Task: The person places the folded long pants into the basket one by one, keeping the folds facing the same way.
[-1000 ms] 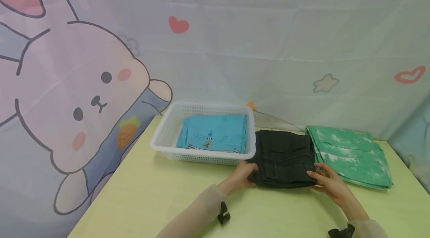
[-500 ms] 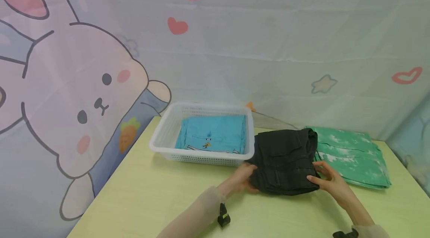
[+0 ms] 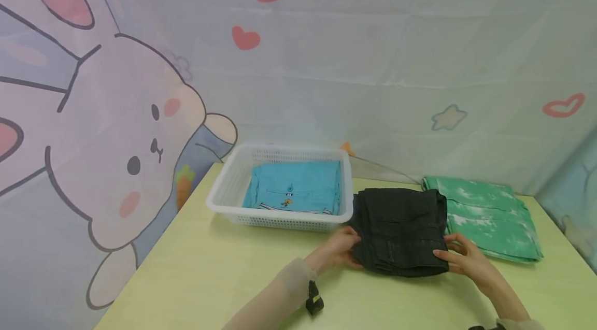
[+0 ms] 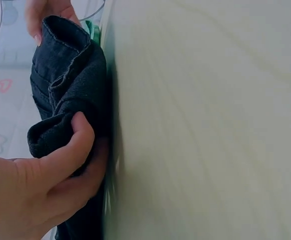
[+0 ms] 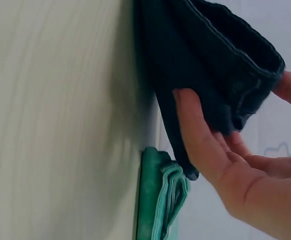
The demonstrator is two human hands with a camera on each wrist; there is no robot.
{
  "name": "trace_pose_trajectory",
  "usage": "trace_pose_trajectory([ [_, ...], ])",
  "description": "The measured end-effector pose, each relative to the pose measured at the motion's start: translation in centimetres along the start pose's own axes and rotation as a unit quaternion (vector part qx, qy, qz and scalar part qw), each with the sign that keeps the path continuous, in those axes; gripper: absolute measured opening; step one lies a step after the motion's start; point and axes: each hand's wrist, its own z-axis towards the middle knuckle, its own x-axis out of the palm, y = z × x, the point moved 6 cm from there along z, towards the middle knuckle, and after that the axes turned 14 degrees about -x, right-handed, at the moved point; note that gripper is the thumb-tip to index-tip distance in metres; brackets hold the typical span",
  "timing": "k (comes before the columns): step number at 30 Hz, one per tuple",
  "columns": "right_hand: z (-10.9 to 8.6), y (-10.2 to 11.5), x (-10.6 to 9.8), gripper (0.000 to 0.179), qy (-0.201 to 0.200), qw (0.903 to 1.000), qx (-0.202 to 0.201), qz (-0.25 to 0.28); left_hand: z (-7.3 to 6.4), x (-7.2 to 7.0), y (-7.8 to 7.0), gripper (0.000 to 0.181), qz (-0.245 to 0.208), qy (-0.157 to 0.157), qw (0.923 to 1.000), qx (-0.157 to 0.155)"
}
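A folded pair of black denim jeans is held between both hands, just right of the white basket. My left hand grips its near left corner, and the left wrist view shows the thumb over a fold of the jeans with the other fingers lower down. At the near right corner, my right hand pinches the edge. In the right wrist view, that hand has fingers on both sides of the folded layers, whose near end is raised off the table.
A white plastic basket stands on the left with a folded blue garment inside. On the right lies a folded green and white garment, partly overlapped by the jeans. Behind the pale yellow table hangs a printed cloth.
The jeans have shifted slightly right and toward the person, with both hands moving along. Their right side, tipped up half a second ago, looks flatter now.
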Motion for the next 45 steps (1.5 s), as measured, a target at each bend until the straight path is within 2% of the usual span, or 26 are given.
trace_pose_trajectory([
  [2,-0.1,-0.3,-0.1,0.065,0.019,0.9996,0.020,-0.003,0.6,-0.1,0.2,0.014,0.003,-0.013,0.9999,-0.005],
  [5,-0.2,-0.8,-0.3,0.078,0.032,0.9978,0.057,-0.009,3.2,-0.7,1.2,0.012,0.011,-0.032,0.9994,0.007],
  [9,-0.1,-1.4,-0.4,0.087,0.029,0.9944,0.098,-0.027,10.1,-2.0,4.2,0.011,0.009,-0.029,0.9992,0.026],
  [12,0.0,-1.7,-0.4,0.090,0.031,0.9928,0.104,-0.049,15.4,-3.2,6.4,0.011,0.003,-0.035,0.9992,0.018],
  [14,0.1,-1.8,-0.3,0.091,0.036,0.9921,0.105,-0.058,17.2,-3.6,7.1,0.009,0.008,-0.057,0.9983,0.006],
  [16,0.2,-1.9,-0.3,0.092,0.038,0.9923,0.101,-0.059,18.5,-4.1,7.7,0.015,-0.015,-0.054,0.9984,-0.006],
  [18,0.3,-2.0,-0.2,0.093,0.043,0.9929,0.098,-0.050,18.6,-4.3,7.7,0.028,-0.040,-0.033,0.9987,0.000],
  [19,0.3,-2.1,-0.2,0.093,0.043,0.9932,0.099,-0.044,18.1,-4.2,7.5,0.034,-0.056,-0.019,0.9982,-0.006],
  [20,0.3,-2.2,-0.2,0.092,0.044,0.9937,0.097,-0.036,17.6,-4.2,7.3,0.038,-0.071,0.006,0.9975,0.000],
  [23,0.4,-2.4,-0.2,0.091,0.043,0.9945,0.094,-0.012,14.1,-3.1,5.6,0.047,-0.077,0.043,0.9961,0.005],
  [24,0.4,-2.5,-0.3,0.091,0.045,0.9947,0.092,-0.007,13.0,-2.7,5.1,0.049,-0.076,0.044,0.9962,-0.002],
  [25,0.5,-2.6,-0.3,0.091,0.043,0.9947,0.093,-0.001,12.4,-2.5,4.7,0.050,-0.068,0.045,0.9967,0.001],
  [26,0.5,-2.6,-0.3,0.091,0.045,0.9947,0.092,0.004,12.9,-2.5,5.0,0.051,-0.058,0.043,0.9974,0.004],
  [27,0.5,-2.7,-0.4,0.091,0.043,0.9946,0.094,0.009,13.8,-2.7,5.4,0.054,-0.056,0.034,0.9978,-0.010],
  [28,0.5,-2.8,-0.5,0.090,0.043,0.9944,0.095,0.014,15.6,-3.1,6.3,0.058,-0.057,0.031,0.9978,-0.015],
  [31,0.5,-3.0,-0.6,0.090,0.039,0.9940,0.098,0.031,23.6,-5.1,10.1,0.075,-0.073,0.033,0.9966,-0.015],
  [32,0.4,-3.0,-0.6,0.090,0.038,0.9940,0.097,0.034,25.5,-5.5,11.0,0.081,-0.081,0.032,0.9960,-0.018],
  [33,0.4,-3.1,-0.6,0.090,0.033,0.9939,0.098,0.038,26.3,-5.7,11.4,0.085,-0.089,0.028,0.9952,-0.028],
  [34,0.4,-3.1,-0.7,0.090,0.032,0.9941,0.095,0.041,26.4,-5.6,11.3,0.086,-0.091,0.027,0.9951,-0.029],
  [35,0.4,-3.1,-0.7,0.090,0.029,0.9943,0.093,0.043,25.4,-5.2,10.8,0.085,-0.088,0.026,0.9954,-0.027],
  [37,0.3,-3.1,-0.8,0.089,0.022,0.9947,0.089,0.047,20.2,-3.9,8.3,0.081,-0.060,0.007,0.9977,-0.031],
  [40,0.2,-3.2,-0.8,0.087,0.017,0.9951,0.080,0.056,10.1,-1.7,3.8,0.072,-0.023,-0.007,0.9995,-0.022],
  [42,0.2,-3.2,-0.7,0.086,0.016,0.9951,0.073,0.065,4.5,-0.6,1.5,0.068,-0.010,-0.010,0.9998,-0.014],
  [44,0.2,-3.2,-0.6,0.086,0.017,0.9950,0.063,0.075,1.0,0.0,0.1,0.067,-0.015,-0.002,0.9998,-0.010],
  [45,0.2,-3.2,-0.5,0.085,0.016,0.9948,0.061,0.080,0.0,0.2,-0.2,0.067,-0.020,0.001,0.9998,-0.010],
])
